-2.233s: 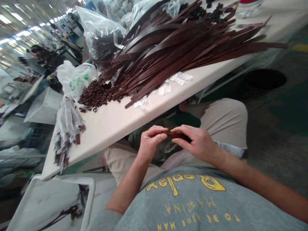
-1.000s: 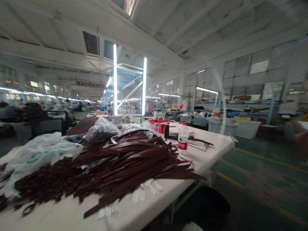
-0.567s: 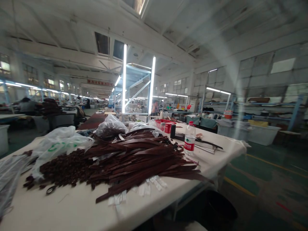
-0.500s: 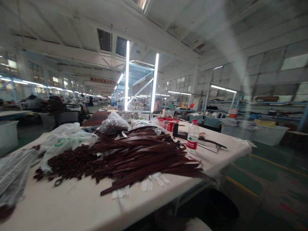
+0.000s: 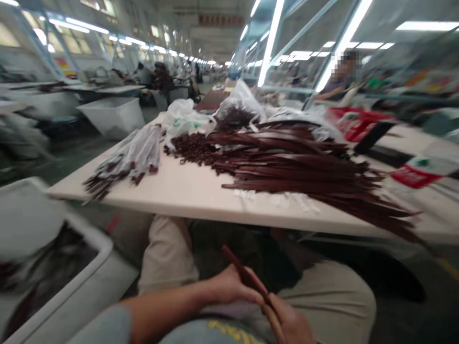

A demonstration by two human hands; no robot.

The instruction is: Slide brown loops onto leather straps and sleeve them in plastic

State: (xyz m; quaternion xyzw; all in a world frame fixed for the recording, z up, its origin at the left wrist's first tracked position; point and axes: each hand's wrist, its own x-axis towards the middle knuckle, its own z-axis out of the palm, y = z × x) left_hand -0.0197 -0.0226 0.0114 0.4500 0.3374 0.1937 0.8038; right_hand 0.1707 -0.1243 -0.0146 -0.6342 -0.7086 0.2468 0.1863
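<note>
In my lap, below the table edge, both hands are closed on a dark brown strap [image 5: 234, 260]. My left hand [image 5: 234, 286] grips it with the thumb lying along it. Lower and to the right, my right hand [image 5: 289, 317] wraps round the same strap near the bottom of the view. One end of the strap points up and away past the left hand; the other end is hidden. A large pile of similar brown straps [image 5: 279, 167] lies on the table, beside a heap of small dark brown pieces [image 5: 195, 149].
On the white table [image 5: 186, 191] lie plastic-wrapped strap bundles [image 5: 134, 150], clear plastic bags [image 5: 238, 102], a red basket [image 5: 353, 122] and a red-labelled bottle [image 5: 418, 172]. A white bin [image 5: 103, 267] with dark material stands at my left. Across the table sits another person [image 5: 337, 79].
My view has swung down and left. My lap, both hands and the strap in them now show, along with the bin at left. The table things look unmoved.
</note>
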